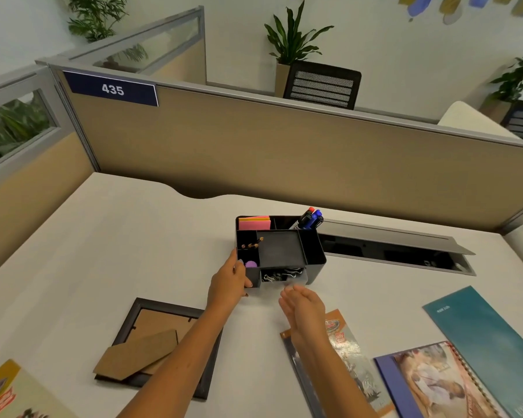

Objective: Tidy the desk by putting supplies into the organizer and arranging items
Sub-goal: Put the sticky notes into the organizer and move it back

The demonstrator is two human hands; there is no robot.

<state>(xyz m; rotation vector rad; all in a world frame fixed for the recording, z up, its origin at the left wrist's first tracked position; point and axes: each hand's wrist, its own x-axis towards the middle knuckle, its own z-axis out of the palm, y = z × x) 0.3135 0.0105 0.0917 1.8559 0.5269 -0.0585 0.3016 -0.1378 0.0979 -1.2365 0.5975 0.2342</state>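
The organizer (280, 248) sits mid-bench (133, 236). The left hand (228, 282) grips its near-left corner. The right hand (302, 303) hovers flat, holding nothing, just near the clip drawer (284, 276). It looks like rigid, light plastic that would slide easily, so I'd hold it by the side walls.

Your left hand (228, 282) grips the near-left corner of the black organizer (280, 248), thumb over its wall. Your right hand (302, 303) hovers flat, fingers straight, just before the drawer (299, 278) of binder clips (274, 277). Markers (310, 220) stand in the back-right compartment and pink sticky notes (254, 223) in the back-left one.
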